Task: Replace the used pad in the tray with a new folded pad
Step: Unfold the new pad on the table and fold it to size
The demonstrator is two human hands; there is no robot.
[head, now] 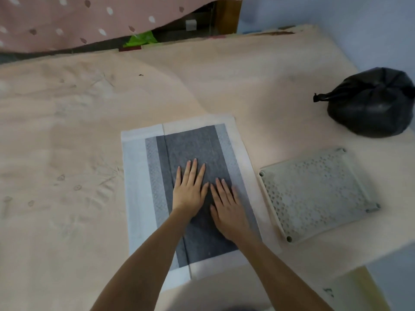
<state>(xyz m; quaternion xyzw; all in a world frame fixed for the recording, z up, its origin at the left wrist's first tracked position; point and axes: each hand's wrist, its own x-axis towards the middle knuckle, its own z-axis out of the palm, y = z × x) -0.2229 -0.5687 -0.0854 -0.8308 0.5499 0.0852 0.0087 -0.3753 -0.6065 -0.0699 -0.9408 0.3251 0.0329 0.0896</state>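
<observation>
- Peach-coloured bedsheet (pixel 89 135) covers the whole work surface; its right edge drops off beyond the grid, and its near right corner ends just past the pad.
- Laid flat near the middle of the sheet is the pad (pixel 157 171), charcoal in its centre with white borders, partly folded so that one flap overlaps along a straight crease running near to far.
- Both hands lie palm-down on the dark centre, gripping nothing.
- Left hand (pixel 190 187) has its fingers spread slightly and pointing to the far side.
- Right hand (pixel 226 207) sits just beside it, a little nearer, fingers spread and flat; the left thumb tip nearly touches the right index finger.
- White border of the pad shows clear on the left, the far side and the right.
- Just right of the pad, close to its right edge but apart from it, lies a pale green perforated grid (pixel 318 194), tilted askew.
- Far right, a knotted black bag (pixel 370 104) rests near the sheet's edge, well apart from the pad.
- Open sheet stretches wide to the left and far side of the pad.
- At the far left hangs pink spotted fabric (pixel 78 16).
</observation>
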